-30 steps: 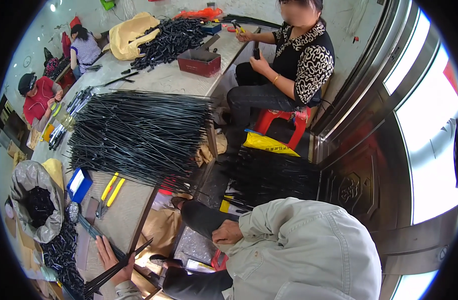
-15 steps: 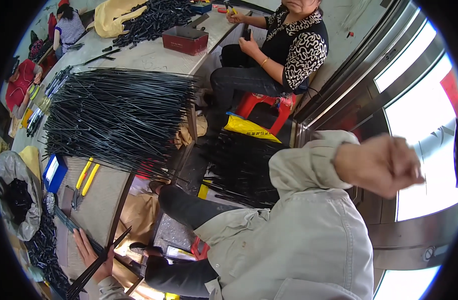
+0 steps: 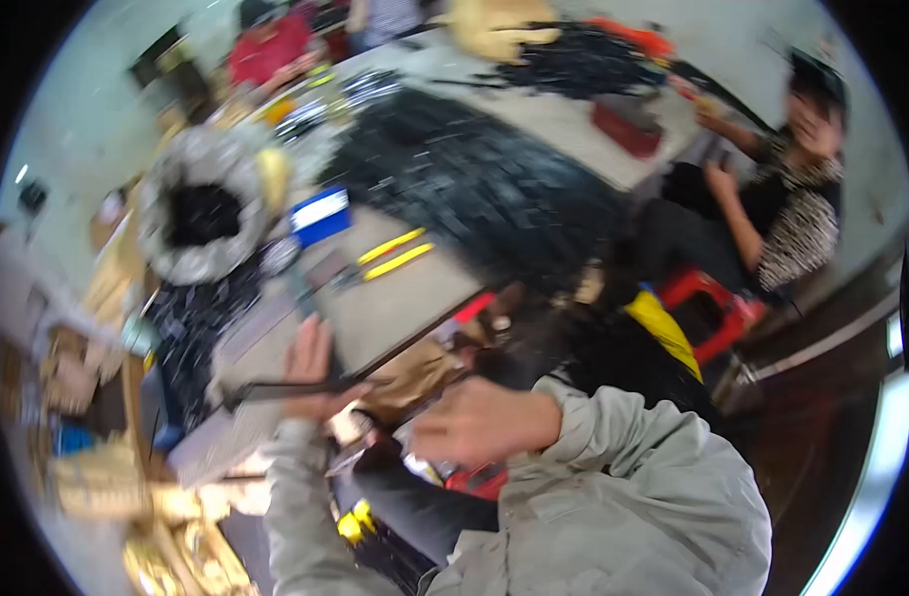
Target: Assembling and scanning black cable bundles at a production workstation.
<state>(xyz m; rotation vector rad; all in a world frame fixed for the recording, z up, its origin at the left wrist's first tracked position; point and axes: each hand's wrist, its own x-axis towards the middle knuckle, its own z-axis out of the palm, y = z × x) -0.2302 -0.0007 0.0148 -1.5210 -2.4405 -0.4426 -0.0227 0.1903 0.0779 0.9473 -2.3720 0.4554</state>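
My left hand (image 3: 308, 375) lies at the edge of the table (image 3: 375, 323), its fingers stretched forward. A few thin black rods (image 3: 261, 391) cross it and are held at the thumb; more dark rods lie under the fingers, partly hidden. My right hand (image 3: 489, 422) is in front of my body, to the right of the left one. It is blurred, with the fingers curled closed, and whatever they may hold cannot be made out. Ahead of both hands, a wide heap of black rods (image 3: 474, 179) covers the table.
Yellow-handled pliers (image 3: 395, 253), a blue box (image 3: 320, 217) and a grey bag (image 3: 156, 223) of black parts stand beyond my left hand. Small black parts (image 3: 191, 328) lie at left. A co-worker (image 3: 807, 189) sits at right by a red stool (image 3: 713, 308). A dark red box (image 3: 625, 124) is farther back.
My right hand has swung in from the far right to near my left hand, still closed. The view has turned left, and the left hand stays at the table edge with the rods.
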